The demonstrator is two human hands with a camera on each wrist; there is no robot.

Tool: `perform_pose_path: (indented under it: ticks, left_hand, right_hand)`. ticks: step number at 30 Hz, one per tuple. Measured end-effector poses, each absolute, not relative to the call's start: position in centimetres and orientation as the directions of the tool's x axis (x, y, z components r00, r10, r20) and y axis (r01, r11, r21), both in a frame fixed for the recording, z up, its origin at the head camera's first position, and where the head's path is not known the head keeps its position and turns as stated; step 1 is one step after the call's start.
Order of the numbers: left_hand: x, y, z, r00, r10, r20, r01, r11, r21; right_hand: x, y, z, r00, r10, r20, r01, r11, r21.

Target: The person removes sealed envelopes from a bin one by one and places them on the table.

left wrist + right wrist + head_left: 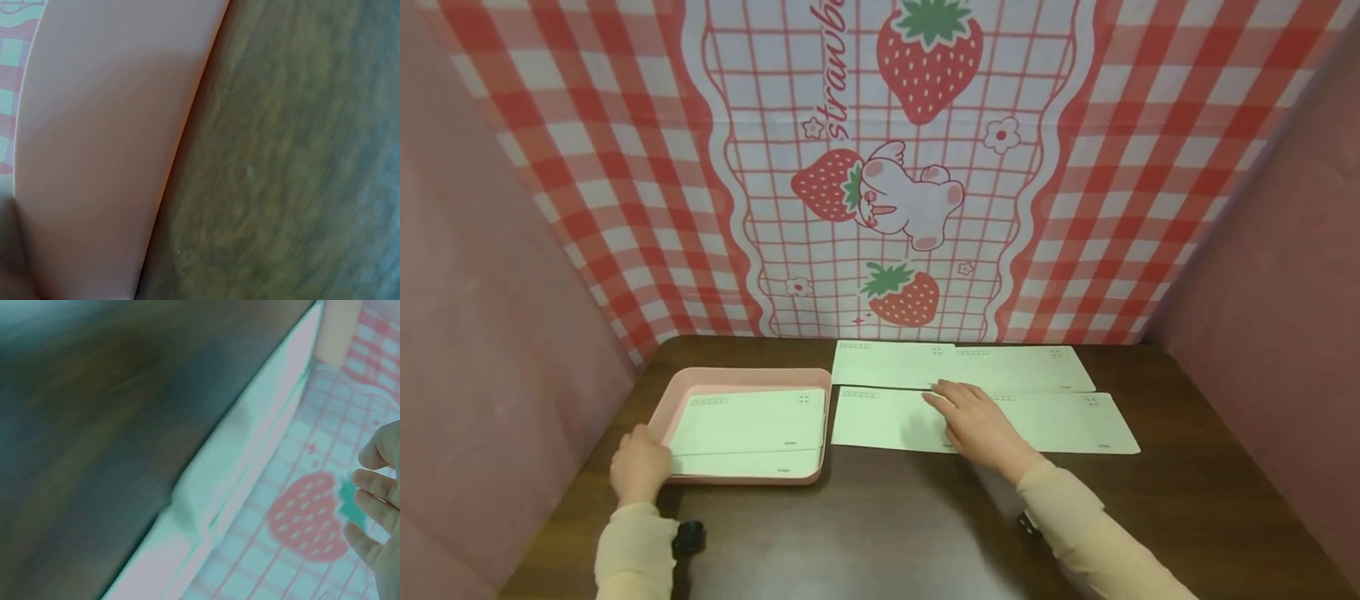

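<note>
A pink tray (676, 387) stands on the left of the table, with white envelopes (748, 421) stacked a little askew inside it. My left hand (640, 467) holds the tray's left rim near the front corner; its fingertips are mostly hidden. In the left wrist view only the tray's outer wall (106, 150) and a bit of the hand show. Several more envelopes (887, 417) lie face up in two rows to the tray's right. Over the front row hovers my right hand (981, 425), fingers loosely bent and holding nothing. These fingers (375, 487) appear apart from the envelopes in the right wrist view.
The dark wooden table (880, 533) ends at the back against a strawberry-print checked cloth (895, 192). Pink fabric walls (1270, 275) stand on both sides. The back-row envelopes (1022, 371) lie close to the table's back edge.
</note>
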State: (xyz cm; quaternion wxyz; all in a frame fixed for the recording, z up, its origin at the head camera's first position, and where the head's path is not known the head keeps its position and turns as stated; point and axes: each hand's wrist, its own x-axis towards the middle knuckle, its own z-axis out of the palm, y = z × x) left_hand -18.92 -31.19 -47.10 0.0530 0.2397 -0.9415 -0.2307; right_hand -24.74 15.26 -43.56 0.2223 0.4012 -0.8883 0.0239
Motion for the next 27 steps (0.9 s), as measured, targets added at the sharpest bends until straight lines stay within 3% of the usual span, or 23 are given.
perform_pose_path:
  ticks: [7,16,27]
  left_hand:
    - [-18.4,-31.8,-47.2,-0.879,-0.477,-0.007,-0.429,0.783,0.451]
    - [-18.2,-32.1,-47.1,-0.866,-0.501,0.001,-0.442,0.766,0.467]
    - [-19.2,-31.5,-47.2,-0.879,-0.476,-0.036,-0.440,0.777,0.451]
  right_hand:
    - [-25.2,8.7,-42.0,-0.555,-0.725,0.408,-0.763,0.639,0.099]
    - [-24.2,-0.6,-43.0,-0.471,-0.815,0.337,-0.834,0.536,0.132]
    - [-24.4,-5.9,-45.5,-0.591,-0.792,0.150,-0.787,0.608,0.108]
